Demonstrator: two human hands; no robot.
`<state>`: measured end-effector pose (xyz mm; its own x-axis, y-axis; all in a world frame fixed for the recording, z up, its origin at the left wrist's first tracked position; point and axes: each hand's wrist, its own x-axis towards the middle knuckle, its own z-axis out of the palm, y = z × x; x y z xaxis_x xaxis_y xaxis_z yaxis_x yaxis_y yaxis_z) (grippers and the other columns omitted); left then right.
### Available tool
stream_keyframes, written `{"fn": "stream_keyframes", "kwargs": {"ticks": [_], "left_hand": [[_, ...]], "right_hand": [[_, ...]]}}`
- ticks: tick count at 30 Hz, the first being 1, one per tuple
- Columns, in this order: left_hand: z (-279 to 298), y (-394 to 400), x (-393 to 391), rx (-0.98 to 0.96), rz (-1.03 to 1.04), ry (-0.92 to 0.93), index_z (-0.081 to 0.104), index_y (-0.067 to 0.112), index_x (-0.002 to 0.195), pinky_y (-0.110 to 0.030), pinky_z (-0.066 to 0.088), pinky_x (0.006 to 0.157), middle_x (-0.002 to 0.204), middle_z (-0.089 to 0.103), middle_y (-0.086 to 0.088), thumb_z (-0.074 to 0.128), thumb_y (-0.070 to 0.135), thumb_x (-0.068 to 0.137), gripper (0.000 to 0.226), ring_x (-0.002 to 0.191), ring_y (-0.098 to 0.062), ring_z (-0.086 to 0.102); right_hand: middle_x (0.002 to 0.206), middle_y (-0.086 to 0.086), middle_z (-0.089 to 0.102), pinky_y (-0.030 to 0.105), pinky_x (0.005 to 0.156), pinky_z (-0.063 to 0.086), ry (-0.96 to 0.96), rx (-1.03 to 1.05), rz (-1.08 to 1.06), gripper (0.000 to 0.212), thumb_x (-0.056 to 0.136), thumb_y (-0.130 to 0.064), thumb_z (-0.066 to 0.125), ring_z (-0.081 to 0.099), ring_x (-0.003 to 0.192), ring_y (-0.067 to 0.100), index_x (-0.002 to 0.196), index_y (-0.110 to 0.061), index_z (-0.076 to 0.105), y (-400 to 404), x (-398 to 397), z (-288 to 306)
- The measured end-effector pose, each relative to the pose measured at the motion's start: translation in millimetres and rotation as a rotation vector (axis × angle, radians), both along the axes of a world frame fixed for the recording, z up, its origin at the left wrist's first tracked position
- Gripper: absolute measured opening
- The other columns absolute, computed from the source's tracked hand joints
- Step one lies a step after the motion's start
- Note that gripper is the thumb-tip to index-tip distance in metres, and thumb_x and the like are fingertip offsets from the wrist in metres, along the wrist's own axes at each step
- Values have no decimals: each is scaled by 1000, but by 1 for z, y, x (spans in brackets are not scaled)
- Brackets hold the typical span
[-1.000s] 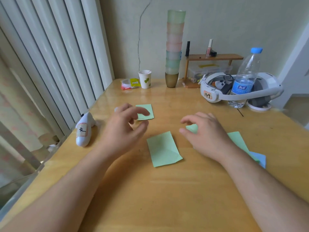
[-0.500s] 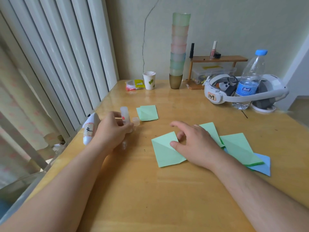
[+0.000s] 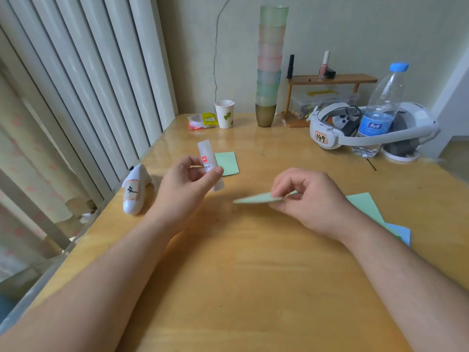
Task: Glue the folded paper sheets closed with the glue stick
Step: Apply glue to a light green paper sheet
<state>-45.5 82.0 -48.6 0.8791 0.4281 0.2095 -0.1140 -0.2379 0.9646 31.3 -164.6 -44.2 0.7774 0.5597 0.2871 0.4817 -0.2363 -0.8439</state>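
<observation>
Behind right hand [image 3: 314,199], paper pile [image 3: 365,204] partly hidden, seemingly green

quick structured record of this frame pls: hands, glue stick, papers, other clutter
left hand: holds glue stick, lifted off table, roughly upright
right hand: pinches folded green sheet, raised, seen nearly edge-on
glued stack: green sheets flat on table, beyond left hand
waiting sheets: green, with a blue one under, partly hidden by right arm
table: wooden
clutter: white controller, paper cup, cup stack, headset, water bottle
</observation>
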Motion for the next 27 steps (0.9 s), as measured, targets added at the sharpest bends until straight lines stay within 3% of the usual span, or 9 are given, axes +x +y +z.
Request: {"fn": "stream_keyframes", "kwargs": {"ticks": [4, 7, 10, 12, 15, 18, 21, 23, 27], "left_hand": [[-2, -7, -3, -24, -90, -6, 64, 16, 114, -42, 49, 82, 95, 80, -6, 80, 33, 93, 31, 81, -17, 72], [0, -14, -4, -31, -155, -6, 62, 14, 115, -41, 50, 84, 98, 80, -11, 78, 29, 92, 32, 83, -17, 73], [-1, -20, -3, -76, -247, 2, 59, 5, 117, -36, 52, 81, 102, 77, -21, 78, 30, 86, 44, 87, -22, 74], [-4, -25, -3, -86, -311, 16, 61, 3, 115, -29, 54, 76, 103, 76, -22, 78, 28, 83, 44, 89, -22, 74], [-5, -33, -2, -92, -380, 18, 66, 0, 111, -25, 56, 73, 98, 71, -10, 79, 21, 83, 37, 84, -16, 71], [-6, -37, -1, -115, -422, 2, 66, -4, 110, -33, 59, 82, 100, 69, -11, 79, 18, 85, 36, 87, -23, 73], [-5, -40, -1, -176, -489, -18, 65, -9, 114, -43, 59, 91, 107, 74, -23, 77, 12, 90, 34, 98, -36, 74], [-4, -42, -3, -186, -524, -23, 66, -9, 115, -49, 58, 97, 109, 74, -27, 75, 9, 92, 31, 101, -40, 73], [-1, -43, -5, -143, -564, -39, 67, -10, 114, -48, 56, 87, 105, 73, -31, 71, 8, 94, 27, 81, -36, 64]], "right_hand": [[95, -7, 70, 40, 82, 59, -47, -521, 176, 28, 81, -7, 79, 68, 81, 12, 75, -34, 75, -10, -3, 2], [93, -7, 70, 44, 79, 59, -10, -641, 207, 25, 78, -13, 72, 66, 79, 15, 78, -38, 76, -13, -11, 12], [94, -10, 71, 39, 80, 60, 8, -738, 252, 35, 78, -12, 62, 66, 80, 11, 84, -43, 76, -16, -17, 21], [89, -6, 71, 32, 74, 57, -4, -688, 223, 39, 80, -8, 59, 62, 73, 11, 85, -42, 77, -16, -18, 24], [81, -1, 69, 22, 65, 47, -27, -367, 105, 32, 85, 0, 65, 52, 62, 6, 79, -30, 75, -12, -16, 24], [77, -2, 64, 36, 70, 49, 24, -92, 19, 13, 84, -17, 74, 56, 71, 17, 81, -25, 64, -4, -12, 15], [80, -2, 64, 32, 68, 50, 275, 61, 62, 39, 78, -52, 74, 59, 74, 16, 92, -22, 54, 6, -12, 7], [83, 4, 67, 34, 69, 50, 461, 129, 122, 50, 81, -59, 71, 62, 75, 22, 101, -18, 51, 12, -16, 5], [82, 15, 68, 32, 59, 46, 644, 148, 187, 65, 83, -73, 64, 58, 65, 29, 112, -16, 55, 18, -23, 5]]}}
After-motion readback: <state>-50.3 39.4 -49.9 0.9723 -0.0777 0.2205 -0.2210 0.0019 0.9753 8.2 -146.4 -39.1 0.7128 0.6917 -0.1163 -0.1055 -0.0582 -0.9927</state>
